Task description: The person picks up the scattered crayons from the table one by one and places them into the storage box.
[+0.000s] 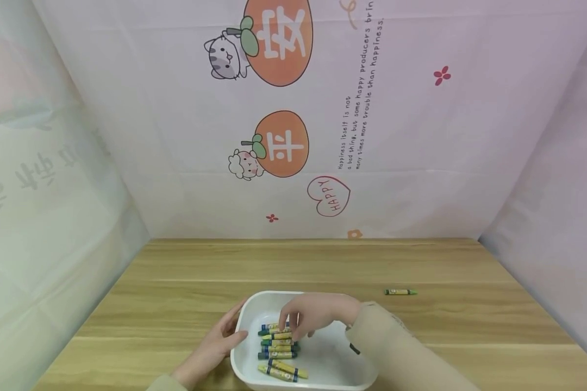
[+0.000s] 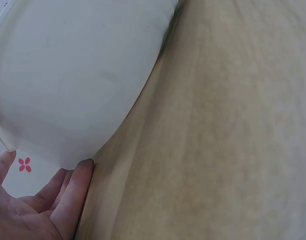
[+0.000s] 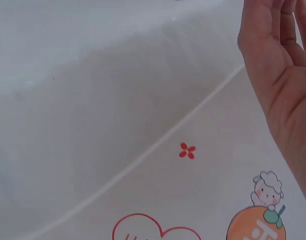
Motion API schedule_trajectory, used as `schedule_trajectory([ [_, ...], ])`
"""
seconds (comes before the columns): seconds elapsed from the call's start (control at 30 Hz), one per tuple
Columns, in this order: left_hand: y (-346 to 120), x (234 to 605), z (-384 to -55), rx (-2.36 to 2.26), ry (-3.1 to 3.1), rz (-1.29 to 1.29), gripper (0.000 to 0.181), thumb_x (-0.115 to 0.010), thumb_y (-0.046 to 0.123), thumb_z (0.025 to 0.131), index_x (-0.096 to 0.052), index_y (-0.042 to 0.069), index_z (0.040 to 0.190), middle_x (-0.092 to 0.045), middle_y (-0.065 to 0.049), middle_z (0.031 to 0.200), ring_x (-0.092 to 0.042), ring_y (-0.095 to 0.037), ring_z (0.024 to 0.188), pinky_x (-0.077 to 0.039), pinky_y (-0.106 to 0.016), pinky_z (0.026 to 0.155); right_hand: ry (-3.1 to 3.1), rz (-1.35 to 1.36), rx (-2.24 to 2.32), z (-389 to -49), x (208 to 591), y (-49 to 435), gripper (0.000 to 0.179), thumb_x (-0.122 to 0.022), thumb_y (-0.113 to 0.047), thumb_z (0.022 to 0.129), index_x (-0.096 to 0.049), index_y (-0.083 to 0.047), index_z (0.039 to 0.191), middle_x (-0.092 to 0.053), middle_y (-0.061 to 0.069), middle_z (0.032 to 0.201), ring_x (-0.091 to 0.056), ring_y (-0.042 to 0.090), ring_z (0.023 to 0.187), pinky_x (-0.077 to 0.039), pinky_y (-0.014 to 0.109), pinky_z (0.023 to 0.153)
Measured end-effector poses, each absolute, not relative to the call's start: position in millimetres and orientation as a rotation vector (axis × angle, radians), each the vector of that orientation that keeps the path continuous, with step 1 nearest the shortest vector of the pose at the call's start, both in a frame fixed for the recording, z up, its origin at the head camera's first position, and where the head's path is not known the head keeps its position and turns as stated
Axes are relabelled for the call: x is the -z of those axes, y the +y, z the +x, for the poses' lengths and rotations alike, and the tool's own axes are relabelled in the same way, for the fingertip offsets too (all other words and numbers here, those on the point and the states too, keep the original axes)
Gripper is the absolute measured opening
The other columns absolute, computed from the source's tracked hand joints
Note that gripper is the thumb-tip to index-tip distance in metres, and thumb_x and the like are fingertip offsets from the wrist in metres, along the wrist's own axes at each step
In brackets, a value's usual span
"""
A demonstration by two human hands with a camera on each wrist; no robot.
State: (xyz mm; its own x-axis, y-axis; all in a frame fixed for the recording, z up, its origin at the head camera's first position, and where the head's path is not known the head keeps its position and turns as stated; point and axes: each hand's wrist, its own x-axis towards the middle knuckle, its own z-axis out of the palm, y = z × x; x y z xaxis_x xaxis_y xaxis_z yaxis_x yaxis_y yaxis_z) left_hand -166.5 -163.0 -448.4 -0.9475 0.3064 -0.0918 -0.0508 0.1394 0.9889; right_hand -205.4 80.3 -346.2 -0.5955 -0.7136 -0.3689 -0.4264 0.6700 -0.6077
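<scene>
A white plastic bin point(image 1: 323, 374) stands near the front of the table, with several yellow-wrapped crayons in its left half. Some green and blue crayons point(image 1: 278, 355) lie side by side in a row; two yellow crayons point(image 1: 278, 373) lie slantwise in front of them. My left hand point(image 1: 220, 342) grips the bin's left side, thumb at the rim and fingers against the outer wall point(image 2: 88, 100). Over the row, my right hand point(image 1: 318, 314) reaches down with bent fingers, its fingertips at the crayons. Whether it pinches one is unclear; the right wrist view cuts off the fingertips point(image 3: 283, 55).
A single green crayon point(image 1: 400, 292) lies on the wooden table point(image 1: 200, 271), behind and to the right of the bin. A printed white cloth point(image 1: 396, 136) hangs behind the table, and pale cloth walls point(image 1: 54, 244) close in both sides.
</scene>
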Motion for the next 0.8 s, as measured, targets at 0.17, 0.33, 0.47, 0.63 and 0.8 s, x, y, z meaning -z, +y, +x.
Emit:
schedule_trajectory([
  [0.17, -163.0, 449.0, -166.3, -1.870, 2.163, 0.257, 0.071, -0.055, 0.020, 0.091, -0.015, 0.013, 0.149, -0.025, -0.039, 0.141, -0.056, -0.031, 0.109, -0.057, -0.042, 0.077, 2.317, -0.927, 0.684, -203.2, 332.5, 90.3, 0.020, -0.066, -0.008, 0.084, -0.065, -0.015, 0.102, -0.057, -0.008, 0.079, -0.054, 0.003, 0.070, -0.051, 0.017, 0.059],
  [0.33, -162.4, 449.2, -167.0, -1.851, 2.169, 0.258, 0.071, -0.055, 0.022, 0.092, -0.015, 0.013, 0.149, -0.025, -0.039, 0.142, -0.053, -0.035, 0.114, -0.057, -0.042, 0.078, 2.355, -1.012, 0.720, -200.6, 322.1, 107.4, 0.019, -0.066, -0.012, 0.084, -0.065, -0.019, 0.102, -0.059, -0.008, 0.084, -0.053, 0.002, 0.077, -0.049, 0.016, 0.065],
  [0.47, -162.4, 449.6, -167.1, -1.844, 2.173, 0.254, 0.071, -0.055, 0.022, 0.092, -0.015, 0.014, 0.150, -0.026, -0.039, 0.142, -0.055, -0.031, 0.111, -0.057, -0.041, 0.078, 2.367, -1.054, 0.781, -200.8, 322.8, 127.4, 0.018, -0.065, -0.015, 0.086, -0.064, -0.019, 0.103, -0.060, -0.009, 0.087, -0.052, 0.001, 0.082, -0.049, 0.018, 0.073],
  [0.63, -162.6, 450.6, -167.2, -1.840, 2.176, 0.249, 0.071, -0.055, 0.022, 0.092, -0.015, 0.014, 0.150, -0.026, -0.038, 0.142, -0.056, -0.030, 0.110, -0.057, -0.041, 0.078, 2.359, -1.005, 0.957, -199.5, 330.5, 155.2, 0.018, -0.062, -0.017, 0.088, -0.063, -0.016, 0.105, -0.060, -0.005, 0.088, -0.053, 0.005, 0.083, -0.050, 0.020, 0.074],
  [0.8, -162.7, 451.0, -167.8, -1.843, 2.169, 0.246, 0.071, -0.055, 0.022, 0.092, -0.014, 0.015, 0.150, -0.027, -0.038, 0.141, -0.056, -0.029, 0.110, -0.057, -0.040, 0.078, 2.351, -0.918, 1.122, -199.7, 340.5, 179.7, 0.021, -0.061, -0.017, 0.088, -0.062, -0.009, 0.108, -0.060, 0.001, 0.088, -0.054, 0.007, 0.081, -0.051, 0.022, 0.069],
])
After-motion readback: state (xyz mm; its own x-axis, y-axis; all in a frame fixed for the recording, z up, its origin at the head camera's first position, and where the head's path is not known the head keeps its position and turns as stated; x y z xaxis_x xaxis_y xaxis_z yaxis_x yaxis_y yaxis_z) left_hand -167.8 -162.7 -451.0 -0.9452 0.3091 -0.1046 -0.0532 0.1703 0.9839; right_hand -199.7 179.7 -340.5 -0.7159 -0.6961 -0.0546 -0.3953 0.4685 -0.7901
